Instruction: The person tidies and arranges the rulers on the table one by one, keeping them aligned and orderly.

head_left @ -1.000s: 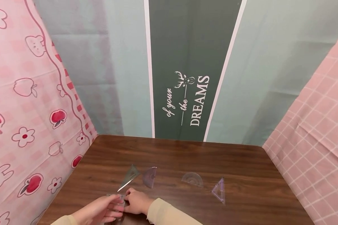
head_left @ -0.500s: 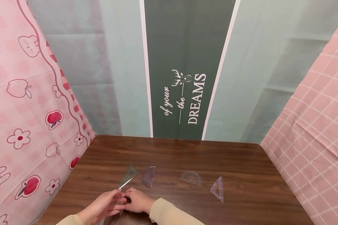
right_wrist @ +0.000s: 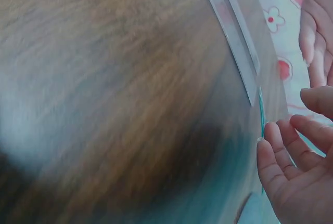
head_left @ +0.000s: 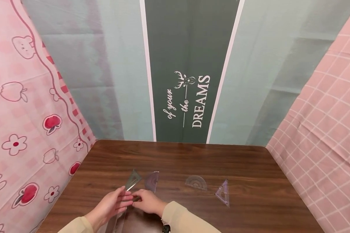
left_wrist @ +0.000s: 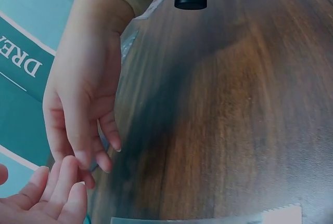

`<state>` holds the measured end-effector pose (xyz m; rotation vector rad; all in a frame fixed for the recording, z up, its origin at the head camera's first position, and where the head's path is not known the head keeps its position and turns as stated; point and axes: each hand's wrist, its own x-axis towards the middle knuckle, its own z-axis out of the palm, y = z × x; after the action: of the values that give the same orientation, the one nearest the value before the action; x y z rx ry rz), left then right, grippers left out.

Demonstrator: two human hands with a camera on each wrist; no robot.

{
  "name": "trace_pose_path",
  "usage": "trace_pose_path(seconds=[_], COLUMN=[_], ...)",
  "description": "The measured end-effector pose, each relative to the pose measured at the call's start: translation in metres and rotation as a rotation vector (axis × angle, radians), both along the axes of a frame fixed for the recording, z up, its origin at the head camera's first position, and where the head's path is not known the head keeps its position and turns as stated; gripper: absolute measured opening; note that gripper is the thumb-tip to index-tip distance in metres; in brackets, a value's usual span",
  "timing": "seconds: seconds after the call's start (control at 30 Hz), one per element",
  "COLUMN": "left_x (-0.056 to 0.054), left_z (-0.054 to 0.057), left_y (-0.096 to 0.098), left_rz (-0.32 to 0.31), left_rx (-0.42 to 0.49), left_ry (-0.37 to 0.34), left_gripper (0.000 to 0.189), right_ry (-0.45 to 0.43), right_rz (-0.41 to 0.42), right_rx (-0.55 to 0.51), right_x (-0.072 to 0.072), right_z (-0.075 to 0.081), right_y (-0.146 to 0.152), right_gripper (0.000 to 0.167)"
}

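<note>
My left hand [head_left: 113, 205] is over the left part of the table with its fingers extended and palm turned toward the right hand. Facing it, my right hand [head_left: 147, 201] has loosely bent fingers; the right wrist view shows nothing pinched between them. The fingertips of both hands are very close; touching or apart, I cannot tell. A dark green clear set square [head_left: 133, 179] lies just beyond them, partly hidden by the left fingers. Its teal edge [right_wrist: 261, 109] shows beside the right fingers. Under the left hand lie clear straight rulers [right_wrist: 231, 37], seen as two parallel strips in the right wrist view.
Past the right hand lies a purple-tinted protractor [head_left: 152, 180]. Further right are a clear protractor [head_left: 196, 182] and a purple triangular set square [head_left: 224, 193]. All rest flat on the brown wooden table [head_left: 250, 174]. Patterned cloths hang around its back and sides.
Both hands have moved away from me and slightly right, toward the green set square. More of the clear ruler shows below the left hand. The head view has shifted slightly.
</note>
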<state>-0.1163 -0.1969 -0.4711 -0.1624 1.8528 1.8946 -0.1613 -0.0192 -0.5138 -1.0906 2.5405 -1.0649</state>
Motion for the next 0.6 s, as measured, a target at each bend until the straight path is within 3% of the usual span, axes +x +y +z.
trace_pose_path(seconds=[0.2, 0.6], left_x=[-0.005, -0.011], left_z=[0.0, 0.0], left_y=[0.009, 0.026], left_rz=[0.011, 0.039], left_rx=[-0.017, -0.051], left_ry=[0.007, 0.009], left_gripper=[0.071, 0.072], right_ry=[-0.179, -0.242], right_rz=[-0.056, -0.128], right_rx=[-0.091, -0.131], right_x=[-0.007, -0.017], right_z=[0.003, 0.003], right_y=[0.013, 0.034], right_gripper=[0.024, 0.021])
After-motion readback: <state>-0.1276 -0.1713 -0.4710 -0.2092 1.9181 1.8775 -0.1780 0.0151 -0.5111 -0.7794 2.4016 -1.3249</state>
